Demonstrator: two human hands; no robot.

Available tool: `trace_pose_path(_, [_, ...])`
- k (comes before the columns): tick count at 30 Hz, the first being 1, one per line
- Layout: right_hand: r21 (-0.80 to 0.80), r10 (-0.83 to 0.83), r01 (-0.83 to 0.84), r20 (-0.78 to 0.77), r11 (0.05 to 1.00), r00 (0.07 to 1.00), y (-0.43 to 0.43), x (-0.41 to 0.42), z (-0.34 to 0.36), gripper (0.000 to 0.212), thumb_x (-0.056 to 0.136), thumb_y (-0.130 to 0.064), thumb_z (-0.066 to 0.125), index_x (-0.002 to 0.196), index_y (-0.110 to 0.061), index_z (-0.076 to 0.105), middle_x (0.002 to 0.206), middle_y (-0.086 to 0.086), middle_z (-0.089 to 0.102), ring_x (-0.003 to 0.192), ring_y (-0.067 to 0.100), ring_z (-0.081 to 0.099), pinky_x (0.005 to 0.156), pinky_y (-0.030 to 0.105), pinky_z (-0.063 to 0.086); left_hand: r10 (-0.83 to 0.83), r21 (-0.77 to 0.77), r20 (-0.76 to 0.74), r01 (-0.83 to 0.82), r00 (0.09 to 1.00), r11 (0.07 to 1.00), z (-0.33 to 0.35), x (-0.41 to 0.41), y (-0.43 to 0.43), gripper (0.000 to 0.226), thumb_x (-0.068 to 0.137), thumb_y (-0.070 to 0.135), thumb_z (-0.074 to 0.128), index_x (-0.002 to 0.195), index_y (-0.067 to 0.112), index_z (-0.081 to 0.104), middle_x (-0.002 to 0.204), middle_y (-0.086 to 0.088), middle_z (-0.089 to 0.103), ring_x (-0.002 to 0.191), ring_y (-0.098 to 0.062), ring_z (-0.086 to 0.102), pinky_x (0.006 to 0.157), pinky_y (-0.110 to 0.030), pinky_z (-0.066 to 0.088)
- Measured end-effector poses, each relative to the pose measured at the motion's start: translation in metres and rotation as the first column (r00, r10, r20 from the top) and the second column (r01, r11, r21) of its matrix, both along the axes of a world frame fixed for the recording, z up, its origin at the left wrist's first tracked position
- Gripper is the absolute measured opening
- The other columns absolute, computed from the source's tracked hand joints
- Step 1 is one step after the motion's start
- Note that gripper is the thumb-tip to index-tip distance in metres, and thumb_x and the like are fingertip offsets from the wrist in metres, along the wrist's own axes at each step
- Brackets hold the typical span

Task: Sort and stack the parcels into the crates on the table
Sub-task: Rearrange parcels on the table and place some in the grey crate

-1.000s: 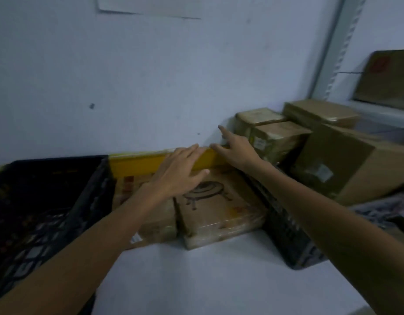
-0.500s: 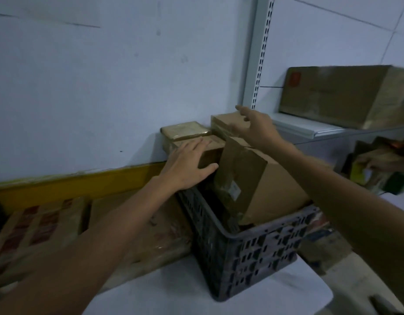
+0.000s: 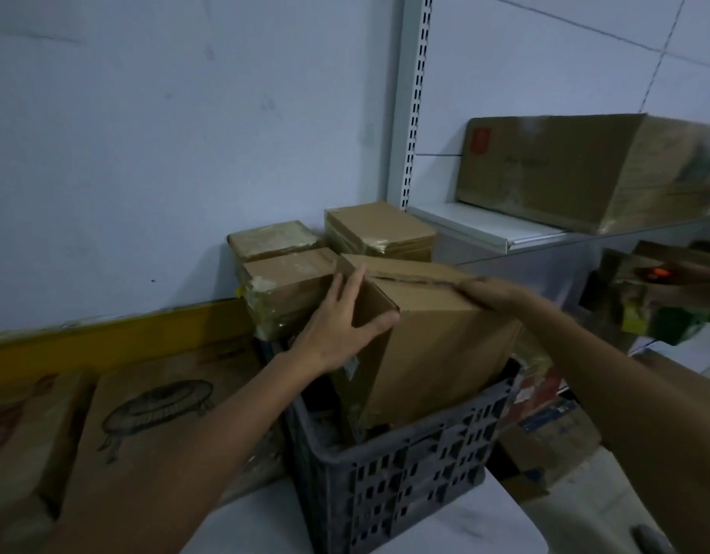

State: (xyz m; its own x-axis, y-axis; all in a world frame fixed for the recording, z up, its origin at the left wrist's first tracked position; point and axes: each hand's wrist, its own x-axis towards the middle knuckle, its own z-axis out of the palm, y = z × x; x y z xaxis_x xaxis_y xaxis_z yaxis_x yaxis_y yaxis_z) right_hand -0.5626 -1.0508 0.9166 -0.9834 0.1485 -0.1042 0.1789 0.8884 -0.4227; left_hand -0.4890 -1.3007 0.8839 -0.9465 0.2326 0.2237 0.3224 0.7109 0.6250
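- Dim storeroom with a pale wall behind; a white bench carries the work.
- One dark plastic crate stands at the bench's right edge.
- A large brown parcel sits tilted in this crate, its upper part well above the rim. It is not seated flat.
- Left hand: grip wide, fingers straight against the parcel's left face, thumb laid across its near vertical edge.
- Right hand: grip wide, lying flat on the parcel's top beside the taped seam and enclosing nothing.
- Smaller taped parcels are stacked toward the wall at the crate's far side. Whether they rest inside the crate cannot be told.
- Flat printed cartons lie on the bench left of the crate, along the back edge, in no crate.
- Assessment: the task is partly done. The large parcel needs levelling or re-seating, and the flat cartons appear unsorted.
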Motion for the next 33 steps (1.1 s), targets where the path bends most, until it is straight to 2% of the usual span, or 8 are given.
trace_pose_path(5, [-0.008, 0.004, -0.005, -0.124, 1.000, 0.992, 0.004, 0.002, 0.012, 0.073, 0.085, -0.069, 0.039, 0.132, -0.013, 0.052, 0.137, 0.015, 0.050, 0.122, 0.034, 0.047, 0.101, 0.042, 0.039, 0.016, 0.049, -0.062, -0.013, 0.998, 0.999, 0.006, 0.007, 0.010, 0.106, 0.075, 0.066, 0.056, 0.145, 0.036, -0.018, 0.156, 0.000, -0.022, 0.145, -0.022, -0.008, 0.117, -0.048, 0.014])
trace_pose_path(8, [-0.010, -0.005, 0.003, -0.219, 1.000, 0.976, -0.002, 0.013, 0.045, 0.074, 0.081, -0.071, 0.043, 0.119, -0.010, 0.060, 0.125, 0.018, 0.056, 0.109, 0.036, 0.053, 0.091, 0.040, 0.044, 0.050, 0.135, -0.203, -0.022, 0.978, 0.991, 0.023, 0.007, 0.008, 0.097, 0.078, 0.066, 0.053, 0.147, 0.035, -0.008, 0.158, 0.000, -0.011, 0.146, -0.022, 0.001, 0.116, -0.047, 0.018])
trace_pose_path(13, [0.009, -0.022, 0.029, -0.424, 1.000, 0.905, -0.033, 0.024, 0.117, 0.094, 0.049, -0.082, 0.035, 0.108, -0.013, 0.061, 0.113, 0.016, 0.058, 0.105, 0.039, 0.053, 0.097, 0.057, 0.040, 0.124, 0.281, -0.429, 0.002, 0.895, 0.960, 0.070, 0.014, -0.018, 0.094, 0.071, 0.072, 0.040, 0.149, 0.028, 0.012, 0.157, -0.005, 0.015, 0.142, -0.024, 0.023, 0.112, -0.046, 0.029])
trace_pose_path(19, [0.012, 0.089, -0.101, -0.578, 0.995, 0.811, -0.129, 0.037, 0.166, 0.072, 0.070, -0.066, 0.036, 0.115, -0.014, 0.056, 0.117, 0.013, 0.058, 0.111, 0.037, 0.052, 0.100, 0.057, 0.036, 0.297, 0.348, -0.623, -0.084, 0.723, 0.934, 0.108, 0.037, -0.110, 0.080, 0.078, 0.061, 0.039, 0.144, 0.017, 0.027, 0.145, -0.006, 0.040, 0.130, -0.021, 0.043, 0.105, -0.036, 0.040])
trace_pose_path(23, [0.077, 0.155, -0.137, -0.629, 0.988, 0.762, -0.199, 0.037, 0.175, 0.057, 0.084, -0.056, 0.040, 0.117, -0.011, 0.056, 0.119, 0.013, 0.057, 0.115, 0.037, 0.050, 0.104, 0.054, 0.029, 0.381, 0.365, -0.668, -0.165, 0.639, 0.916, 0.106, 0.055, -0.170, 0.075, 0.081, 0.057, 0.037, 0.143, 0.016, 0.027, 0.139, -0.004, 0.045, 0.117, -0.013, 0.049, 0.090, -0.011, 0.042])
trace_pose_path(26, [0.091, 0.218, -0.208, -0.631, 0.974, 0.744, -0.247, 0.042, 0.178, 0.047, 0.082, -0.053, 0.039, 0.102, -0.012, 0.054, 0.112, 0.013, 0.058, 0.109, 0.036, 0.051, 0.100, 0.050, 0.035, 0.429, 0.382, -0.671, -0.214, 0.605, 0.899, 0.104, 0.068, -0.209, 0.069, 0.080, 0.056, 0.036, 0.141, 0.024, 0.026, 0.132, 0.004, 0.046, 0.110, -0.008, 0.049, 0.082, 0.000, 0.037])
trace_pose_path(29, [0.083, 0.237, -0.236, -0.610, 0.968, 0.756, -0.287, 0.045, 0.176, 0.038, 0.086, -0.046, 0.041, 0.099, -0.013, 0.053, 0.110, 0.012, 0.055, 0.110, 0.034, 0.048, 0.097, 0.046, 0.031, 0.464, 0.390, -0.652, -0.260, 0.599, 0.883, 0.105, 0.079, -0.244, 0.069, 0.079, 0.056, 0.035, 0.140, 0.024, 0.028, 0.130, 0.001, 0.049, 0.108, -0.011, 0.051, 0.085, -0.015, 0.042])
trace_pose_path(33, [0.031, 0.263, -0.305, -0.591, 0.952, 0.763, -0.330, 0.049, 0.164, 0.051, 0.088, -0.052, 0.040, 0.116, -0.013, 0.057, 0.122, 0.013, 0.055, 0.118, 0.034, 0.046, 0.100, 0.047, 0.029, 0.493, 0.386, -0.645, -0.308, 0.584, 0.870, 0.099, 0.089, -0.287, 0.076, 0.080, 0.056, 0.036, 0.143, 0.014, 0.027, 0.138, -0.008, 0.047, 0.117, -0.022, 0.052, 0.095, -0.032, 0.044])
